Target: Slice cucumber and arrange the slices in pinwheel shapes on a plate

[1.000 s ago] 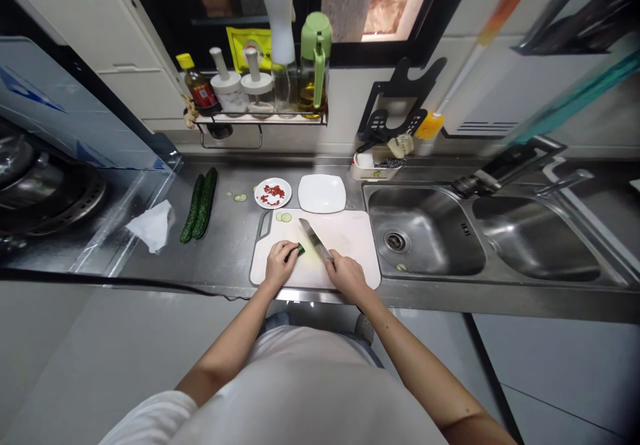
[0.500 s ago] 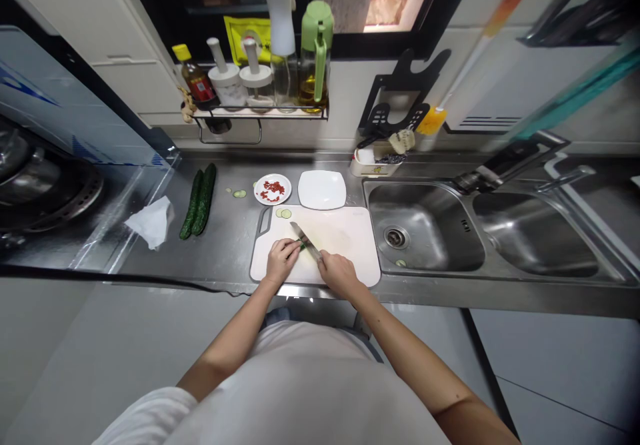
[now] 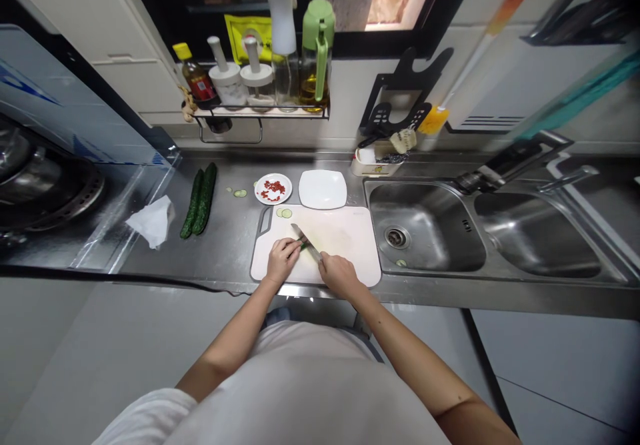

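Note:
My right hand [image 3: 339, 274] is closed round the handle of a kitchen knife [image 3: 307, 242], whose blade slants up and left over the white cutting board [image 3: 357, 241]. Under the fingers of my left hand [image 3: 283, 259] lies a small piece of cucumber [image 3: 303, 245], mostly hidden, pressed to the board beside the blade. A couple of pale cucumber slices [image 3: 284, 213] rest at the board's upper left. Just behind the board stand a small plate [image 3: 286, 198] with chopped red bits and a white square plate [image 3: 323, 189].
Two whole cucumbers [image 3: 199, 201] lie to the left, near a crumpled white tissue [image 3: 151, 222]. More slices [image 3: 240, 193] sit on the counter. A double steel sink [image 3: 425, 228] is on the right. Bottles and jars stand on a wall rack [image 3: 265, 114] at the back.
The knife blade has tilted slightly against the cucumber piece. Both hands hold almost the same places, and the things around them have not moved.

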`<state>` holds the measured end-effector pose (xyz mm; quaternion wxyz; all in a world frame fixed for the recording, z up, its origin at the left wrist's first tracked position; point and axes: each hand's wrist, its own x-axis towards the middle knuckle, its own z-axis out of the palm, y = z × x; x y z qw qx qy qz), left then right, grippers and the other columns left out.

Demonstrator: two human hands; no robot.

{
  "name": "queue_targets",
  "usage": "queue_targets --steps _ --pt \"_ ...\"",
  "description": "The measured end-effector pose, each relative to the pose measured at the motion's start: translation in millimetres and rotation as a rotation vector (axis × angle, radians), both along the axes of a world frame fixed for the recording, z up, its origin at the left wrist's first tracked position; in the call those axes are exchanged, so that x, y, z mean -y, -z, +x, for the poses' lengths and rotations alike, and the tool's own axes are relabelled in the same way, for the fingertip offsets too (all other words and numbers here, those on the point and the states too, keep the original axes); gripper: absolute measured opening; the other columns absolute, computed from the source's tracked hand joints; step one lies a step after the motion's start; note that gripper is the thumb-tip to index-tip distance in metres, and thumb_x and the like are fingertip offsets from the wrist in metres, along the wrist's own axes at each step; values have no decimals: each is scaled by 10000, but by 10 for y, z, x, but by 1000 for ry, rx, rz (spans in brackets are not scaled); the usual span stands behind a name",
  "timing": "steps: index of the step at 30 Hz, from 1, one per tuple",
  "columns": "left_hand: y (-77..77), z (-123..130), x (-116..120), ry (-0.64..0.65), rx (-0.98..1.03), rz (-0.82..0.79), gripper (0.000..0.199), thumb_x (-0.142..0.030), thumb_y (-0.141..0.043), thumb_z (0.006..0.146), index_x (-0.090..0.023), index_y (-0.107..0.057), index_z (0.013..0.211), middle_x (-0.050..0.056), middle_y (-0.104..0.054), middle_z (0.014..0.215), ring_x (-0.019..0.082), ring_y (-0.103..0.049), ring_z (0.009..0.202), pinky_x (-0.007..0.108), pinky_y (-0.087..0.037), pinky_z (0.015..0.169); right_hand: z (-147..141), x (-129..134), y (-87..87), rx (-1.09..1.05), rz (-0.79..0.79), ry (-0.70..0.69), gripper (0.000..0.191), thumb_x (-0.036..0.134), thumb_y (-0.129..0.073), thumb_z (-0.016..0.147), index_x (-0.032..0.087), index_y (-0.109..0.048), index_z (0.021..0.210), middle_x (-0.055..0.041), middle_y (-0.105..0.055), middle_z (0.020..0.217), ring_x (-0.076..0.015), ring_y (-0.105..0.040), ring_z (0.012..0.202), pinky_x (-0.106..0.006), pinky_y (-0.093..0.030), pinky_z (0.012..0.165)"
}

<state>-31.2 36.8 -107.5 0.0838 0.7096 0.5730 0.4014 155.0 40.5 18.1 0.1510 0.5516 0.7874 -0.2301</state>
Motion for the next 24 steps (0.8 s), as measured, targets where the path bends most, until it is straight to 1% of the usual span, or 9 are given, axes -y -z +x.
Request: queue_targets --steps 8,15,20,24 --pt "-18 8 -4 9 14 17 214 -278 -534 932 -233 -712 1040 57 -672 993 171 -591 927 333 -497 852 110 47 -37 3 -33 -33 309 242 -331 976 147 -567 1151 -149 -697 1015 -245 -655 965 -300 -419 745" --pt "-36 14 1 12 20 7 211 -281 -534 932 -235 -712 1036 63 -677 1014 173 -601 948 348 -504 872 207 70 -66 14 -71 -33 268 219 -386 949 151 -592 1106 -158 -693 1015 -250 -657 953 -302 -422 736" --pt "-33 12 2 11 23 6 217 -282 -527 935 -236 -710 1043 68 -678 1020 176 -603 952 355 -507 873 213 47 -93 13 -76 -46 261 214 -390 942 154 -602 1082 -156 -694 1010 -255 -661 950 -307 -428 730" --pt "-25 9 -2 6 23 -8 225 -288 -521 937 -239 -710 1048 71 -680 1027 182 -606 960 366 -507 877 188 27 -110 21 -87 -48 280 206 -375 944 151 -602 1099 -165 -688 1038 -265 -655 973 -320 -437 747"
